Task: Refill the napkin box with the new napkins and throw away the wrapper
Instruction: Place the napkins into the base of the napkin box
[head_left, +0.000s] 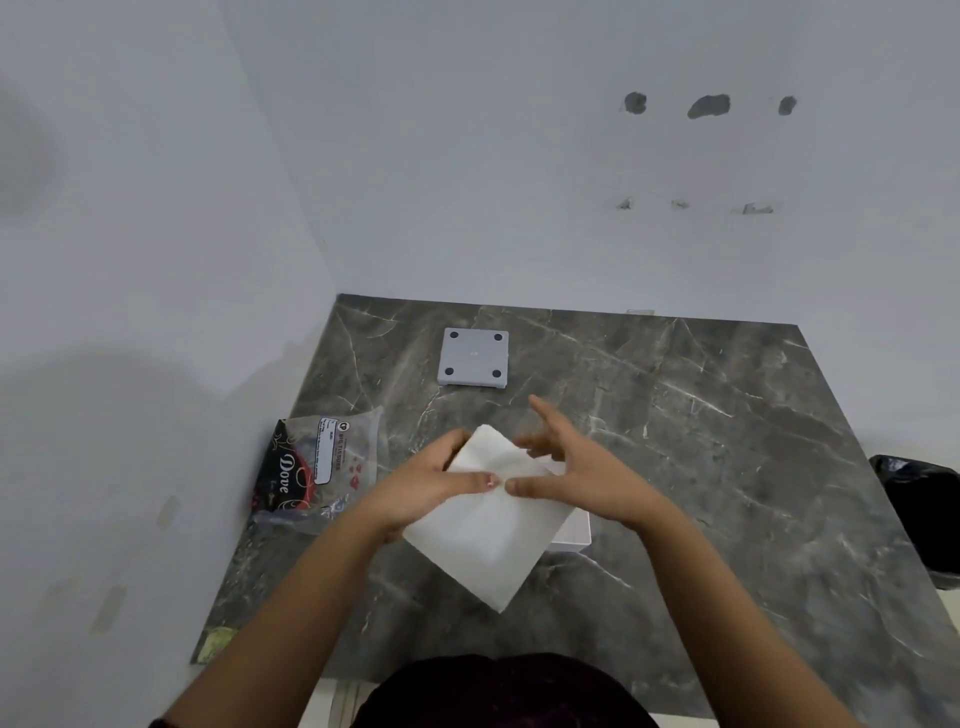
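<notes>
A thick stack of white napkins (483, 540) is tilted over the middle of the dark marble table (701, 441). My left hand (431, 483) grips its left upper edge, thumb on top. My right hand (571, 467) touches the stack's upper right with the thumb, its other fingers spread apart. Under the stack, a corner of the white napkin box (574, 535) shows at the right. The box's grey lid (472, 357) lies upside down at the back. The crumpled plastic wrapper (317, 467), printed "Dove", lies at the table's left edge.
A black bin bag (922, 514) stands past the table's right edge. White walls close off the left and back sides. A small yellowish scrap (218, 642) sits at the table's front left corner.
</notes>
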